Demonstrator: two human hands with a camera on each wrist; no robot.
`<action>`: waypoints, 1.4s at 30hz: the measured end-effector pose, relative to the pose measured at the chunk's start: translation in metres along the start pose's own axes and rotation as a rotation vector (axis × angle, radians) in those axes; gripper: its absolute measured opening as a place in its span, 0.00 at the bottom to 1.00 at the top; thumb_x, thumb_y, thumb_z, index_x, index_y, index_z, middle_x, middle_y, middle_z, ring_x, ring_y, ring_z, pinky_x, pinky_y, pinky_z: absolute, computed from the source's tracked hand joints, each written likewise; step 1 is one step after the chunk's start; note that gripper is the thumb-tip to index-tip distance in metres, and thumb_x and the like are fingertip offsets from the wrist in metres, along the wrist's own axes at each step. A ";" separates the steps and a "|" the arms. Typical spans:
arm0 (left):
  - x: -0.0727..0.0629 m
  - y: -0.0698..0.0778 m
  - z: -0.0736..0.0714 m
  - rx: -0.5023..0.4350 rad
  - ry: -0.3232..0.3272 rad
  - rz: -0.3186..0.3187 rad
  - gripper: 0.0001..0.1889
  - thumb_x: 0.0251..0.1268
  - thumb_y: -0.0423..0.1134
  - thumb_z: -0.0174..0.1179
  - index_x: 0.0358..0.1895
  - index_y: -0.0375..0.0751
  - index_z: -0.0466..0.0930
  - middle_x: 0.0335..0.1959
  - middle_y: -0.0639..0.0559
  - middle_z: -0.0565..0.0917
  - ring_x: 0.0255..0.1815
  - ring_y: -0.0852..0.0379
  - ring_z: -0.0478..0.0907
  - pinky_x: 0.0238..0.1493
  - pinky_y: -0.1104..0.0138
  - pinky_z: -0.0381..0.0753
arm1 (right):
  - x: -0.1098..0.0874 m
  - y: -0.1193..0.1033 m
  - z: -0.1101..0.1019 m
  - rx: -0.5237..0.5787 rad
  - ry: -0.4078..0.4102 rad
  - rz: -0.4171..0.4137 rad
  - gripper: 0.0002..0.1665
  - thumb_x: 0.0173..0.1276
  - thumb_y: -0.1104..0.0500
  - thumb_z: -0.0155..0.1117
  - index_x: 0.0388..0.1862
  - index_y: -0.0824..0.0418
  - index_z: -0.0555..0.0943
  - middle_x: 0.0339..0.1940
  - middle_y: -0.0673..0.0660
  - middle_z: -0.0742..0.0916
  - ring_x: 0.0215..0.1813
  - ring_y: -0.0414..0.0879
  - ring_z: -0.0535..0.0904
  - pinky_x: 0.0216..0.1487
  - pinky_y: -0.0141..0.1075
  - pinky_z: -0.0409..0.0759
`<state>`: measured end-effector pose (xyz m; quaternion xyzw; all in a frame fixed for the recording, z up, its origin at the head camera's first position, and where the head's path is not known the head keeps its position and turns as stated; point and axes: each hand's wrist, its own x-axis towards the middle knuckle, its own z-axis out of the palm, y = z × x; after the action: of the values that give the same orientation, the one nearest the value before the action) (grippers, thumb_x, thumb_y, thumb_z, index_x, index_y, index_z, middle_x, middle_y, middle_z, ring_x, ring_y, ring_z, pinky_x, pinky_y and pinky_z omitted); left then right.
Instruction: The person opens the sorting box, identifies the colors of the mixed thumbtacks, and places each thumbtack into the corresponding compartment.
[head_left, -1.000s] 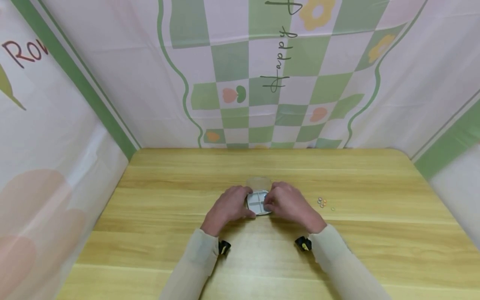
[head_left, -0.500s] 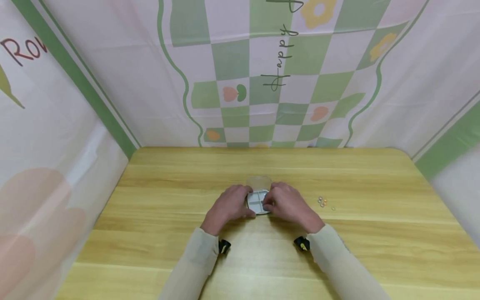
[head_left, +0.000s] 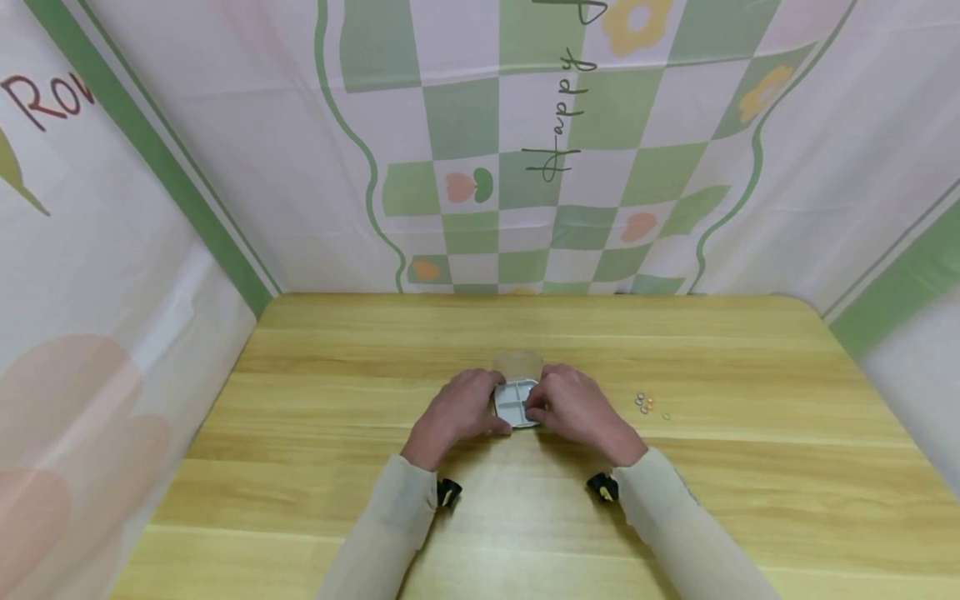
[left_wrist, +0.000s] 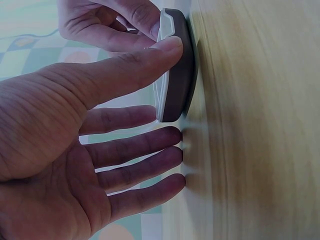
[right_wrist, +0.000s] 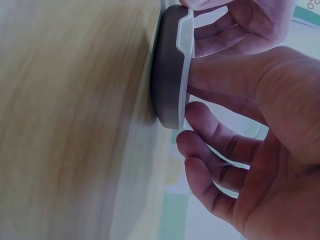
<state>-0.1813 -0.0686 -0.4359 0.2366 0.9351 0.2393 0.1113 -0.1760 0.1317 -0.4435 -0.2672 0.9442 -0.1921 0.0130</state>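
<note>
While my left hand (head_left: 461, 407) pinches the box (left_wrist: 178, 95) between its fingers, probably for steadiness, my right hand (head_left: 576, 405) reaches inside, its grip hidden.

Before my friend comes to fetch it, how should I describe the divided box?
On the wooden table, look near the middle. Between the left hand and right hand sits the box. Unlike the tiny pieces off to the right, it has dark outer walls and a pale inside split by crossed dividers.
</note>
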 end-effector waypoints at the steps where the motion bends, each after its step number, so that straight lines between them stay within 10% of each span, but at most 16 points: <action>1: 0.000 0.000 0.000 0.003 0.001 0.001 0.29 0.52 0.45 0.80 0.55 0.36 0.81 0.39 0.53 0.82 0.35 0.58 0.75 0.39 0.65 0.75 | 0.000 0.000 0.000 -0.001 0.001 0.000 0.03 0.59 0.61 0.79 0.32 0.56 0.92 0.28 0.47 0.81 0.31 0.41 0.71 0.33 0.36 0.72; 42: 0.000 0.000 0.002 -0.002 0.014 -0.021 0.32 0.48 0.44 0.82 0.56 0.36 0.80 0.43 0.49 0.84 0.39 0.56 0.76 0.46 0.62 0.77 | -0.032 0.018 -0.034 0.032 0.044 0.097 0.08 0.62 0.57 0.77 0.40 0.57 0.91 0.31 0.48 0.82 0.35 0.43 0.76 0.35 0.40 0.76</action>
<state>-0.1802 -0.0675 -0.4378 0.2251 0.9380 0.2406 0.1074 -0.1620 0.1741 -0.4215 -0.2166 0.9529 -0.2120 0.0055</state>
